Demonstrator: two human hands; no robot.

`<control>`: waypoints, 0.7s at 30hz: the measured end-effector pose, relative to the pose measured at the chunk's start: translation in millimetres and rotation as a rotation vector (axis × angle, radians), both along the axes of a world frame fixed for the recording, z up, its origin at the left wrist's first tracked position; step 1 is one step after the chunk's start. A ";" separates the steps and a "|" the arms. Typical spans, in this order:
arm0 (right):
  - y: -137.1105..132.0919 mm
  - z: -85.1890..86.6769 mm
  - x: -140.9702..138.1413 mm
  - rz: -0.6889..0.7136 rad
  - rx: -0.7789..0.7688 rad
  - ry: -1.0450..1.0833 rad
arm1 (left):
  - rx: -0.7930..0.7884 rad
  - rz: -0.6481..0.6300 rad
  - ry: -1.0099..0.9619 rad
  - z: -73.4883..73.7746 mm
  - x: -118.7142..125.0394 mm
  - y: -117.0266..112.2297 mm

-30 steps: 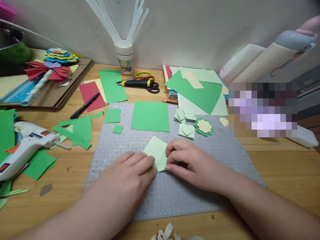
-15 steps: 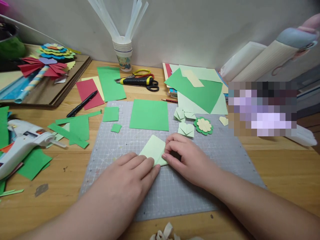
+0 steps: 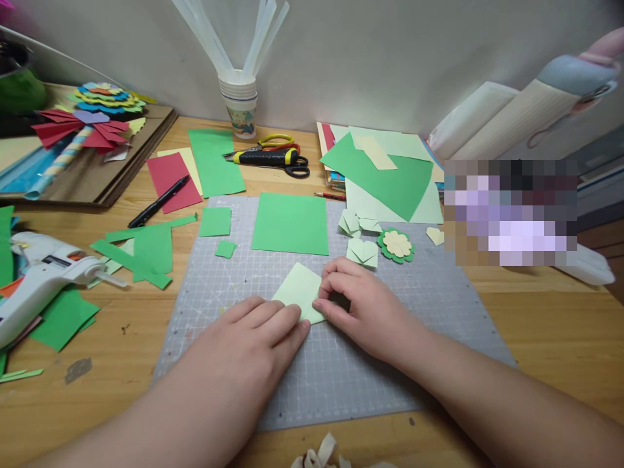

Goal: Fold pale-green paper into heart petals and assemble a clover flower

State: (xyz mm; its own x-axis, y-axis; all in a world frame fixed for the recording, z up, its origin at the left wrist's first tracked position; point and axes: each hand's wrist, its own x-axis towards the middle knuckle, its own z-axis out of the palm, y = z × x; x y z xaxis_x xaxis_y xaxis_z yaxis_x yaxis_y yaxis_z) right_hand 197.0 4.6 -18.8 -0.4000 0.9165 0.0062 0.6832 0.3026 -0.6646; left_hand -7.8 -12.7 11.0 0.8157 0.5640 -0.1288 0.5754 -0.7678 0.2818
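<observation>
A pale green sheet of paper (image 3: 298,286) lies on the grey cutting mat (image 3: 390,383), with a fold line near its lower right corner. Across its lower left part rests my left hand (image 3: 260,335), fingers close together and pressing it to the mat; their undersides are hidden. My right hand (image 3: 348,299) pinches the paper's right edge between thumb and fingertips. Just beyond the hands are a green paper square (image 3: 291,224), folded pale green hearts (image 3: 362,251) and a green and cream paper flower (image 3: 396,246).
At left lie a white glue gun (image 3: 53,273) and green scraps (image 3: 153,253). Further back are a black pen (image 3: 159,201), a yellow and black cutter (image 3: 266,158), scissors (image 3: 297,167) and paper cups (image 3: 240,107) holding glue sticks. Stacked paper (image 3: 390,175) sits at back right.
My right thumb and fingertips have shifted slightly left along the paper's edge. My left hand keeps pressing in nearly the same place.
</observation>
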 end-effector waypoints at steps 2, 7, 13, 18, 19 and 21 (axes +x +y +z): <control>-0.3 0.0 0.3 -0.004 -0.003 -0.001 | 0.010 -0.001 0.010 0.7 -0.7 -0.4; 0.7 1.1 0.8 -0.003 -0.003 -0.003 | 0.056 -0.003 -0.027 1.1 -4.1 -1.8; 1.4 1.1 0.8 -0.006 -0.003 0.007 | 0.050 0.004 -0.052 0.6 -3.2 -0.5; 0.7 0.6 0.5 -0.007 0.006 0.009 | 0.062 -0.016 0.001 -0.4 -3.4 -0.5; 0.6 0.3 0.3 -0.007 0.005 0.006 | 0.065 -0.017 0.015 -0.2 -3.4 -0.9; 0.5 -0.2 0.0 -0.007 0.005 0.005 | 0.072 -0.020 0.032 0.5 -3.2 -1.6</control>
